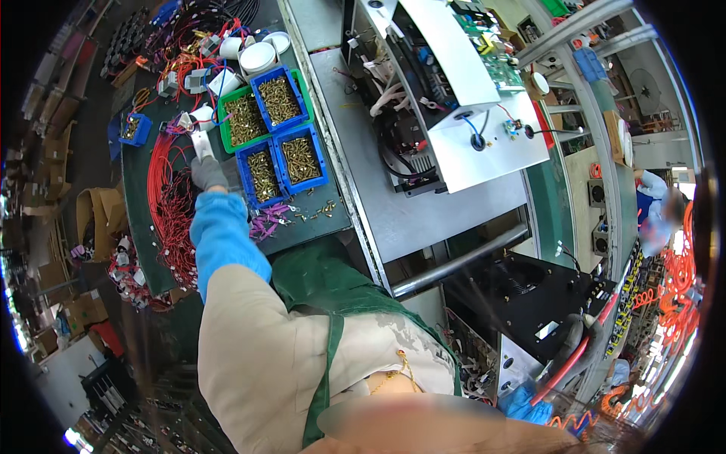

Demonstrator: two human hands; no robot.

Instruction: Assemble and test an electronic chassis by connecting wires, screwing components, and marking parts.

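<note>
My left hand (208,174), in a grey glove with a blue sleeve cover below it, reaches over the green bench at the left. Its fingers are closed on a small flat white piece (202,144), whose kind I cannot make out. Just to the hand's right stand blue bins of brass-coloured screws (262,175), and a green tray (231,142) lies under part of them. Bundles of red wires (170,219) spread to its left. Purple-sleeved pieces (266,222) and loose screws (321,210) lie nearer me. My right hand is not in view.
An open equipment chassis (484,144) with white panels and wiring stands on the grey table at the right. White tubs (257,57) and a small blue bin (136,130) sit on the bench. A metal rail (461,261) edges the table. Another person (656,204) is at far right.
</note>
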